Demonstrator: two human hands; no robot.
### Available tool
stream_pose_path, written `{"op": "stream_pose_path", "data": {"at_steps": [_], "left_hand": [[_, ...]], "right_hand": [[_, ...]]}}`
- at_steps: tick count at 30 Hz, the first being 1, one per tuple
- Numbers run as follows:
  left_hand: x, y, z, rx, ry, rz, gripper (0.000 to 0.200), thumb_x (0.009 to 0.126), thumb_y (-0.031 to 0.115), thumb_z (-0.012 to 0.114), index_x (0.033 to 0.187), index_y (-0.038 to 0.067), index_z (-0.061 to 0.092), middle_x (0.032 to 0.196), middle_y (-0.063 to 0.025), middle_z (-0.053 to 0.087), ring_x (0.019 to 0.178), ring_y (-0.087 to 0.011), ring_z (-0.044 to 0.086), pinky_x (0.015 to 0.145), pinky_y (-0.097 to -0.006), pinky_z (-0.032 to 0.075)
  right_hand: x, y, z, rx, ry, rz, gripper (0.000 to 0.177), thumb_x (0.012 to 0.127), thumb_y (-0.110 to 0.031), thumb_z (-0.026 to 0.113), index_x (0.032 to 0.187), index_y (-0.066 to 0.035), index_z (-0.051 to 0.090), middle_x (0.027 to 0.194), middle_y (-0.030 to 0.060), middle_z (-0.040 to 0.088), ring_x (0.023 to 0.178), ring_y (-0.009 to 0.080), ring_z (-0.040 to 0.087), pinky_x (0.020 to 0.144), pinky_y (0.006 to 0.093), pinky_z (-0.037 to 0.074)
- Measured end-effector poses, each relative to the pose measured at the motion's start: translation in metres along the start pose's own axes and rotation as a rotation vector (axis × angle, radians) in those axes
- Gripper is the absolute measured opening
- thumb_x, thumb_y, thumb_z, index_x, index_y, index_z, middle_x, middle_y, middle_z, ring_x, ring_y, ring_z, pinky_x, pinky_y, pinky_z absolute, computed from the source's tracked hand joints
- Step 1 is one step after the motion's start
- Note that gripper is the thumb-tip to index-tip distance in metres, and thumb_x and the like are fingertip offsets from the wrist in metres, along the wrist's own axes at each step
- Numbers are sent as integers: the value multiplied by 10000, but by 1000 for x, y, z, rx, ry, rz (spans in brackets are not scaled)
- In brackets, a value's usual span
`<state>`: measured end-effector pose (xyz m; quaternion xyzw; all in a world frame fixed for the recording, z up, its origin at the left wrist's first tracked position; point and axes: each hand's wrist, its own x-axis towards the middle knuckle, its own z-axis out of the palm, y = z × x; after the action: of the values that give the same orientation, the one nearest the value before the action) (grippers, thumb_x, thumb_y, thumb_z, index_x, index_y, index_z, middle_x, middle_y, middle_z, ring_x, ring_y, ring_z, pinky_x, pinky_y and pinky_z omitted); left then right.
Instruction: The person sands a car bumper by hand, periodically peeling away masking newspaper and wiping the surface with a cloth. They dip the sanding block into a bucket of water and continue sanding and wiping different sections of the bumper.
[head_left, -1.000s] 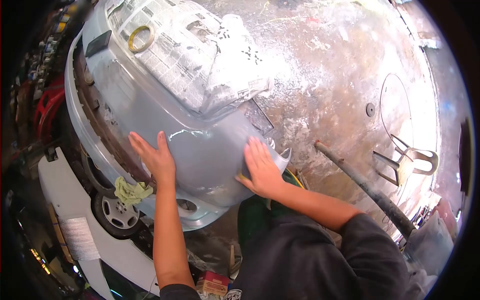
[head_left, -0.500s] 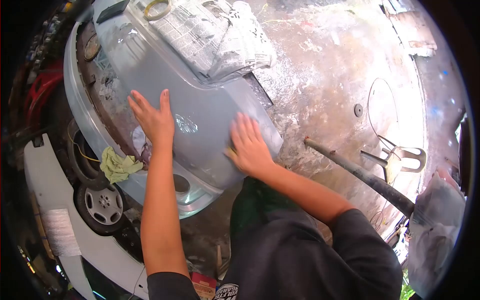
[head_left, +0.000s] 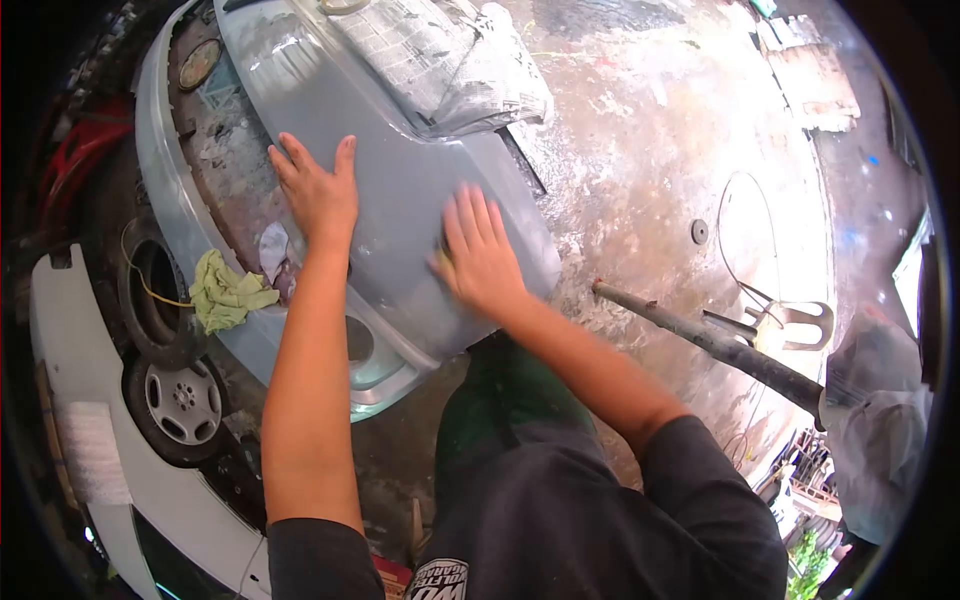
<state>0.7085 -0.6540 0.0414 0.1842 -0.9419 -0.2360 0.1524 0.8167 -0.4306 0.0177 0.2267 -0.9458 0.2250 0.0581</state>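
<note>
A grey car bumper (head_left: 400, 215) lies in front of me, its surface dull with a few shiny patches. My left hand (head_left: 318, 195) rests on the bumper near its inner edge, thumb apart from the fingers and nothing seen in it. Flat on the right part of the panel is my right hand (head_left: 480, 250), slightly blurred, fingers stretched out. A small yellowish pad (head_left: 443, 263) shows beside its thumb, pinned under the hand; most of it is hidden. A yellow-green cloth (head_left: 228, 292) hangs over the bumper's near rim, left of my left forearm.
Newspaper (head_left: 420, 60) covers the upper bumper. Left are a loose tyre (head_left: 155, 290), a wheel (head_left: 182, 402) and a white car body part (head_left: 85, 360). On the right, a long pole (head_left: 710, 345) slants over the wet floor (head_left: 640, 180), near a plastic chair (head_left: 800, 325).
My right hand has slid a little left across the bumper, away from its right edge. The view has shifted, while my left hand stays in nearly the same place on the bumper.
</note>
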Motion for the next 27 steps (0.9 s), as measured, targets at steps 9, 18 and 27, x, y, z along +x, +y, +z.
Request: {"op": "stream_pose_path", "data": {"at_steps": [9, 18, 27], "left_hand": [[1, -10, 7, 45, 35, 27, 1032, 951, 655, 589, 1586, -81, 243, 1608, -393, 217, 1501, -516, 266, 1232, -493, 266], [-2, -5, 1, 27, 14, 20, 1019, 951, 633, 606, 1585, -77, 243, 1614, -380, 214, 1516, -495, 247, 1243, -488, 262], [-3, -8, 4, 7, 42, 15, 1003, 960, 640, 582, 1599, -47, 230, 1628, -350, 216, 1534, -483, 210, 1245, -501, 257]], "right_hand": [[-30, -77, 27, 96, -134, -151, 711, 971, -421, 575, 1453, 91, 467, 1585, 292, 387, 1486, 436, 356, 1240, 537, 235], [94, -43, 21, -142, 117, -17, 732, 988, -470, 547, 1474, 69, 457, 1593, 291, 373, 1504, 430, 324, 1239, 527, 242], [17, -36, 14, -159, -159, -216, 761, 967, -461, 593, 1505, 52, 429, 1623, 288, 328, 1526, 418, 291, 1250, 529, 225]]}}
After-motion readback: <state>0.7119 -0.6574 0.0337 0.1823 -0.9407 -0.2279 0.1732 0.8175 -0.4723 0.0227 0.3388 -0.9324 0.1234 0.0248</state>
